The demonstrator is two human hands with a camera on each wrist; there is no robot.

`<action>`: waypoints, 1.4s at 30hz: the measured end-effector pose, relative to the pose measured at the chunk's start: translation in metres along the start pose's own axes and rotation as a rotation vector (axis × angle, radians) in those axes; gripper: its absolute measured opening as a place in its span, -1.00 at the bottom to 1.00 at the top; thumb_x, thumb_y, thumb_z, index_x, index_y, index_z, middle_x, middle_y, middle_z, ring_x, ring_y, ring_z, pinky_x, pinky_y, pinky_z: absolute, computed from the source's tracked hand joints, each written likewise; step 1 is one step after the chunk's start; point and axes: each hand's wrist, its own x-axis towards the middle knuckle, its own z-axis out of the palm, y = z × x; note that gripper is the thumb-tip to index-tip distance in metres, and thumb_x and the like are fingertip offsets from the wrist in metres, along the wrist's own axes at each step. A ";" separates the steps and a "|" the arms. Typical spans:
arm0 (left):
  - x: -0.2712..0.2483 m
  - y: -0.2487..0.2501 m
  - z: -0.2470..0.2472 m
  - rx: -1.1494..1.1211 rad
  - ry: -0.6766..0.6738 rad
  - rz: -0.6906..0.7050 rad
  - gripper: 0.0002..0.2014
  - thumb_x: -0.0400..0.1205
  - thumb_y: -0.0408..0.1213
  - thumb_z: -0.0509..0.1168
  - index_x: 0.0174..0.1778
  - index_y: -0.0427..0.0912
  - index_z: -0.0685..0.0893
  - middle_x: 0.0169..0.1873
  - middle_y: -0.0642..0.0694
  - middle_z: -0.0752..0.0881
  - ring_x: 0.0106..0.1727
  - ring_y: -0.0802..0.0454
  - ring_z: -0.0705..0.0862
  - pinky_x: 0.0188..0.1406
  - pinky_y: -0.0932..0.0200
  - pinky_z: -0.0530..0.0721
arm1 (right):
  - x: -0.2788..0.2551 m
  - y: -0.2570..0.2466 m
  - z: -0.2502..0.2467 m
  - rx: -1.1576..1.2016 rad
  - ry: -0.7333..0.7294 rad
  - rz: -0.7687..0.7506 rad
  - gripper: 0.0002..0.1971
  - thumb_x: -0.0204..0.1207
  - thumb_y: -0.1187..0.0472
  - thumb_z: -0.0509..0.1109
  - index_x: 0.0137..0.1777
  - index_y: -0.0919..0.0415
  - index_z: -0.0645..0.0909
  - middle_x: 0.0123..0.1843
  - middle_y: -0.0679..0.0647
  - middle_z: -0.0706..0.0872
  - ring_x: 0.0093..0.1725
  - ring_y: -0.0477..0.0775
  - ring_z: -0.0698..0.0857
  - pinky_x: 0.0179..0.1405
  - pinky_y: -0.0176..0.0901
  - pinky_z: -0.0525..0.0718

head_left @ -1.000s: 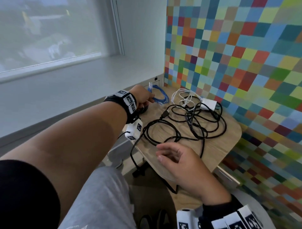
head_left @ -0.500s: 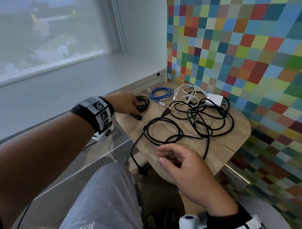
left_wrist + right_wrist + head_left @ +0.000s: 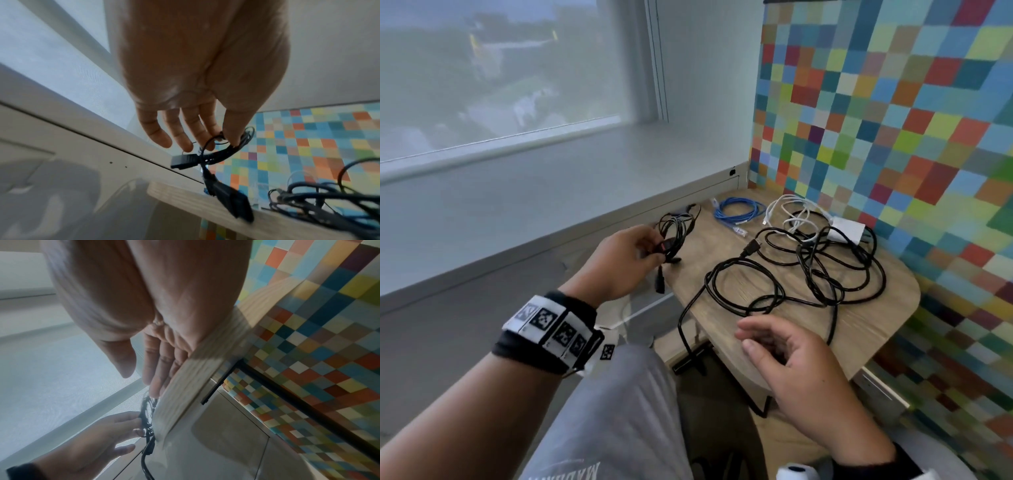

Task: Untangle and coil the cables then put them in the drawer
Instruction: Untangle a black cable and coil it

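Observation:
My left hand [image 3: 633,255] pinches a small coiled black cable [image 3: 676,231] between thumb and fingers, lifted just off the left edge of the wooden table [image 3: 866,329]. The left wrist view shows the same coil [image 3: 232,146] with two black plugs dangling from it. A coiled blue cable [image 3: 739,209] lies at the back. A white cable [image 3: 787,210] with a white adapter [image 3: 847,231] lies beside it. A large tangled black cable [image 3: 818,270] covers the table's middle. My right hand [image 3: 787,356] hovers loosely curled over the front edge, holding nothing.
A white window ledge [image 3: 592,171] runs along the left and back. A wall of coloured squares [image 3: 893,120] borders the table on the right. One end of the black tangle [image 3: 688,342] hangs off the front-left edge. My grey-clad leg [image 3: 616,411] is below.
My left hand left the blue cable at the back, moved toward me and picked up the small black coil. The right hand stayed near the front edge.

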 end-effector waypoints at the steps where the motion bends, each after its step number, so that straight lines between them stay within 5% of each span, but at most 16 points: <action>1: -0.008 -0.001 -0.001 -0.105 0.029 -0.011 -0.85 0.64 -0.23 0.49 0.06 0.11 0.75 -0.06 0.18 0.80 0.03 0.20 0.75 0.11 0.18 0.62 | 0.000 0.000 0.001 0.001 0.007 0.002 -0.74 0.66 0.20 0.51 0.20 -0.22 0.76 0.11 -0.30 0.84 0.18 -0.26 0.79 0.23 -0.19 0.78; 6: -0.016 -0.002 0.005 -0.379 0.053 -0.058 -0.88 0.67 -0.26 0.46 0.05 0.08 0.77 -0.09 0.06 0.85 -0.05 0.18 0.80 -0.03 0.28 0.65 | 0.000 -0.002 0.004 0.003 0.038 -0.002 -0.74 0.66 0.24 0.51 0.19 -0.17 0.78 0.07 -0.26 0.87 0.16 -0.23 0.81 0.26 -0.12 0.79; 12: 0.026 0.006 0.027 -0.085 0.050 -0.083 -0.92 0.69 -0.10 0.41 0.07 0.10 0.71 -0.10 0.16 0.77 -0.03 0.11 0.74 -0.06 0.13 0.64 | -0.002 -0.005 0.005 0.007 0.052 0.013 -0.75 0.67 0.25 0.50 0.19 -0.14 0.79 0.07 -0.22 0.87 0.15 -0.18 0.82 0.24 -0.09 0.81; 22: 0.088 0.024 0.046 0.295 -0.102 0.000 -0.79 0.71 -0.10 0.34 0.26 0.06 0.69 0.15 -0.01 0.77 0.14 -0.08 0.69 0.15 -0.02 0.69 | -0.002 -0.004 0.006 0.006 0.051 0.014 -0.75 0.68 0.23 0.49 0.21 -0.16 0.77 0.09 -0.23 0.86 0.17 -0.20 0.81 0.23 -0.12 0.81; 27: 0.084 0.021 0.040 -0.120 -0.050 -0.067 -0.78 0.71 -0.26 0.39 0.27 -0.01 0.71 0.13 0.06 0.80 0.14 0.05 0.75 0.17 0.06 0.74 | -0.001 -0.002 0.005 -0.010 0.047 0.000 -0.76 0.68 0.21 0.49 0.22 -0.16 0.77 0.09 -0.24 0.86 0.17 -0.20 0.81 0.22 -0.12 0.81; 31: 0.065 0.012 0.038 -0.448 0.196 -0.162 -0.78 0.68 -0.41 0.33 0.15 -0.04 0.77 0.02 0.05 0.82 0.04 0.09 0.80 0.09 0.08 0.80 | -0.001 -0.001 0.004 -0.019 0.046 -0.011 -0.75 0.67 0.20 0.49 0.23 -0.17 0.76 0.10 -0.25 0.85 0.17 -0.21 0.80 0.21 -0.17 0.81; 36: 0.054 -0.003 0.049 -0.276 0.116 -0.208 -0.89 0.64 -0.14 0.46 0.06 0.09 0.78 -0.05 0.09 0.80 0.04 0.06 0.78 0.11 0.00 0.80 | -0.001 0.000 0.004 0.009 0.045 0.001 -0.74 0.67 0.23 0.49 0.22 -0.15 0.77 0.09 -0.23 0.86 0.17 -0.19 0.81 0.21 -0.15 0.81; 40: 0.056 0.006 0.056 -0.062 0.026 -0.161 -0.46 0.55 0.18 0.50 0.44 0.16 0.62 0.28 0.04 0.57 0.18 0.04 0.64 0.26 0.10 0.64 | 0.000 -0.001 0.005 0.028 0.041 0.017 -0.74 0.66 0.25 0.49 0.21 -0.15 0.78 0.09 -0.20 0.87 0.18 -0.17 0.81 0.22 -0.14 0.80; 42: 0.059 0.009 0.059 0.053 -0.033 -0.160 -0.29 0.50 0.25 0.49 0.58 0.22 0.50 0.42 -0.04 0.42 0.31 -0.05 0.57 0.41 -0.02 0.61 | 0.001 -0.001 0.005 0.032 0.039 0.019 -0.74 0.66 0.26 0.49 0.20 -0.14 0.78 0.08 -0.20 0.87 0.17 -0.18 0.81 0.22 -0.15 0.80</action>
